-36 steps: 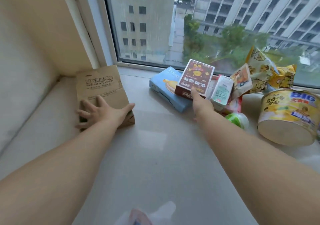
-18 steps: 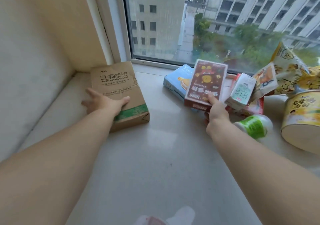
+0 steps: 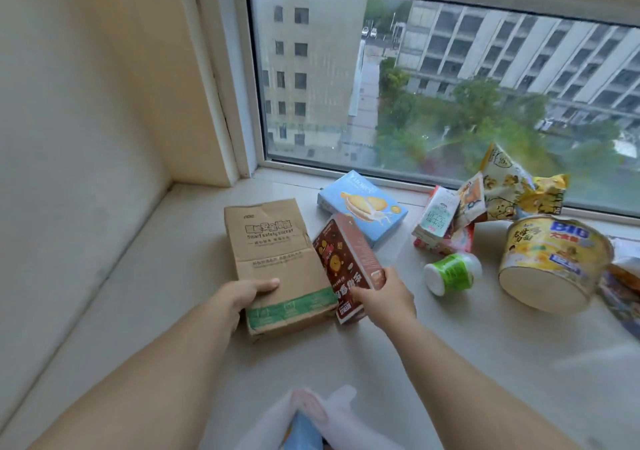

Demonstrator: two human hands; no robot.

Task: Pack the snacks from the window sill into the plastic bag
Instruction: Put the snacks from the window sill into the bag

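Observation:
My left hand (image 3: 247,293) grips the near left edge of a flat brown cardboard box (image 3: 277,262) lying on the window sill (image 3: 173,328). My right hand (image 3: 382,299) holds a dark red snack box (image 3: 346,262), tilted on its edge right beside the brown box. Farther back lies a blue biscuit box (image 3: 363,205). To the right sit a small milk carton (image 3: 437,214), yellow snack packets (image 3: 512,186), a green-and-white bottle (image 3: 452,273) on its side and a big yellow noodle cup (image 3: 550,261). A white plastic bag (image 3: 322,418) shows at the bottom edge.
The window pane (image 3: 415,86) closes off the back of the sill and a cream wall (image 3: 69,103) bounds its left side. More packets (image 3: 623,276) lie at the far right edge. Bare sill stretches across the near middle.
My right hand lifted the dark red box off the blue box and brought it left and nearer, next to the brown box. My left hand drew the brown box nearer and gripped its edge.

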